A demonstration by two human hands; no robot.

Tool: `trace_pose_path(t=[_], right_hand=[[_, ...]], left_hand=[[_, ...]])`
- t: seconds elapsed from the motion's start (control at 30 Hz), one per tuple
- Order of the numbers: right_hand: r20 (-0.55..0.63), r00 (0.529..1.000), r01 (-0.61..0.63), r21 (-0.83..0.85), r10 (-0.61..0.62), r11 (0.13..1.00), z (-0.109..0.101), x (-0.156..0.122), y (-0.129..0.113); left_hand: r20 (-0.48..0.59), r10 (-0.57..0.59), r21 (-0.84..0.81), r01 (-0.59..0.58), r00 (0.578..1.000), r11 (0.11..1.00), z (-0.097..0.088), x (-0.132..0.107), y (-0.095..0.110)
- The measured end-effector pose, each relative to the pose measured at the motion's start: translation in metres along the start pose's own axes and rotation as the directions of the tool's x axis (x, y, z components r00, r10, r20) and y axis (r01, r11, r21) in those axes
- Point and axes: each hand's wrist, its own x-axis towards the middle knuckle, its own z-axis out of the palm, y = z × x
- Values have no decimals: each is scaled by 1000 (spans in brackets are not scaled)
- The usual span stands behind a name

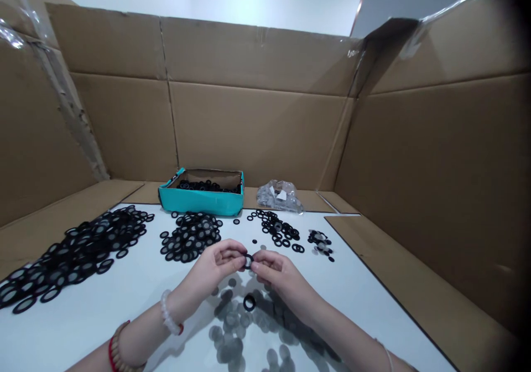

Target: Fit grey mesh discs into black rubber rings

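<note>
My left hand and my right hand meet over the white table, both pinching one small black rubber ring between their fingertips. Below them lies another black ring among several grey mesh discs. A pile of rings fitted with mesh sits just beyond my left hand. A wide heap of the same pieces spreads at the far left.
A teal box with black rings inside stands at the back. A clear bag of discs lies to its right. Loose black rings and a small mixed cluster lie behind my right hand. Tall cardboard walls surround the table.
</note>
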Motion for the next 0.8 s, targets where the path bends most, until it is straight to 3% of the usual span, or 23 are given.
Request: trace_pose_path(t=[0.27, 0.5, 0.8], right_hand=[[67, 997, 36, 24, -37, 999, 0, -4, -4], [48, 998, 27, 24, -29, 999, -1, -4, -8], [-35, 999, -7, -94, 4, 996, 0, 1, -1]], left_hand=[[65, -18, -109, 25, 998, 994, 2, -5, 0], [-26, 38, -24, -39, 999, 999, 4, -5, 2], [-86, 83, 45, -80, 993, 996, 3, -2, -2]])
